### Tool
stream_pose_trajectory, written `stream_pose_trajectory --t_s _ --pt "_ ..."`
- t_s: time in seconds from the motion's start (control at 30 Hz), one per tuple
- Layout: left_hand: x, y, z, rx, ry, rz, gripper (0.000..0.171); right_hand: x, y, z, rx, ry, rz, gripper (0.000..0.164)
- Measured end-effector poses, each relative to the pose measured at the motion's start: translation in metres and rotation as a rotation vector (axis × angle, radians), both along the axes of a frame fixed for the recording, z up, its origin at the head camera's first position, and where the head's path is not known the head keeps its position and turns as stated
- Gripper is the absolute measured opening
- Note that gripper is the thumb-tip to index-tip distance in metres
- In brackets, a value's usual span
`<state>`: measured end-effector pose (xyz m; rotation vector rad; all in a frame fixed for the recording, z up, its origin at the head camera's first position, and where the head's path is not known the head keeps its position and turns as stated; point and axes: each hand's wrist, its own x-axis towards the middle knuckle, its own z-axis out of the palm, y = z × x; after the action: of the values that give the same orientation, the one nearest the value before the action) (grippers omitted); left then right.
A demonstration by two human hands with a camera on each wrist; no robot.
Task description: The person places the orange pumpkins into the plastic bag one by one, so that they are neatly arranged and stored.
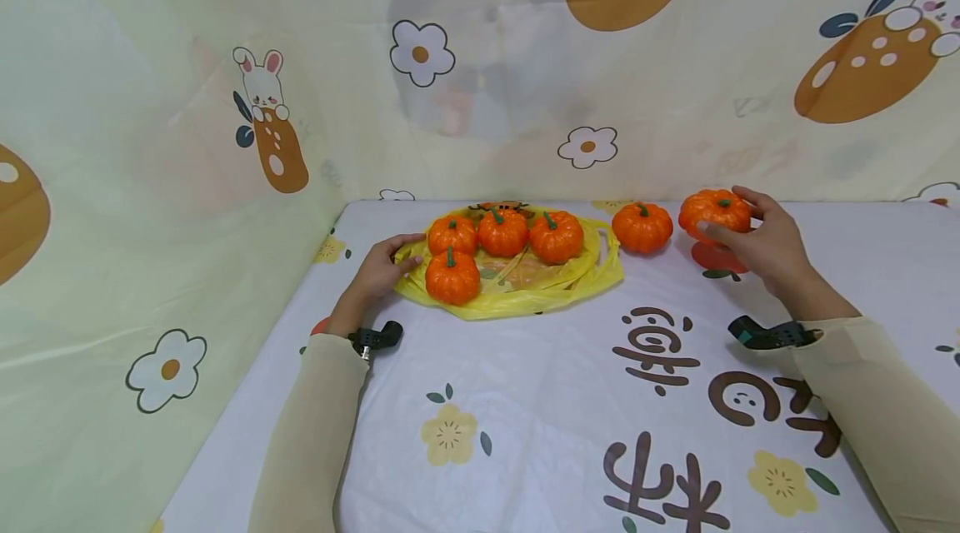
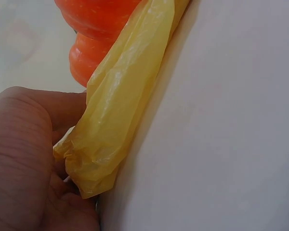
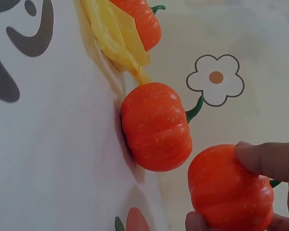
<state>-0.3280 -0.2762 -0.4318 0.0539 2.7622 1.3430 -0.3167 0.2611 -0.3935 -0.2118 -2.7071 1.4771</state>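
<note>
My right hand (image 1: 771, 240) grips a small orange pumpkin (image 1: 715, 215) with a green stem, thumb on one side and fingers on the other. In the right wrist view this pumpkin (image 3: 231, 190) is held off the cloth. Another pumpkin (image 1: 642, 227) sits on the table between it and the yellow plastic bag (image 1: 525, 300). The bag lies flattened, with several pumpkins (image 1: 452, 276) on it or in its mouth; which, I cannot tell. At the bag's left edge, my left hand (image 1: 381, 271) pinches the crumpled plastic (image 2: 101, 149); some fingertips are hidden behind it.
A white cloth (image 1: 525, 400) printed with flowers and brown lettering covers the table. Behind and to the left stand pale sheets (image 1: 495, 100) with rabbit and flower prints, close behind the pumpkins. A dark camera band (image 1: 772, 335) is on each wrist.
</note>
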Motion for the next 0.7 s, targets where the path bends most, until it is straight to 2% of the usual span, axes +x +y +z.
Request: stream_pose_trajectory --t_s 0.3,0.7 --pt "-0.001 0.0 -0.001 -0.007 0.005 0.001 0.042 0.004 -0.009 0.008 0.025 0.016 0.024 0.087" --pt "-0.001 0.0 -0.001 0.003 -0.008 0.005 0.042 0.008 -0.018 0.008 0.034 0.046 0.062 0.089"
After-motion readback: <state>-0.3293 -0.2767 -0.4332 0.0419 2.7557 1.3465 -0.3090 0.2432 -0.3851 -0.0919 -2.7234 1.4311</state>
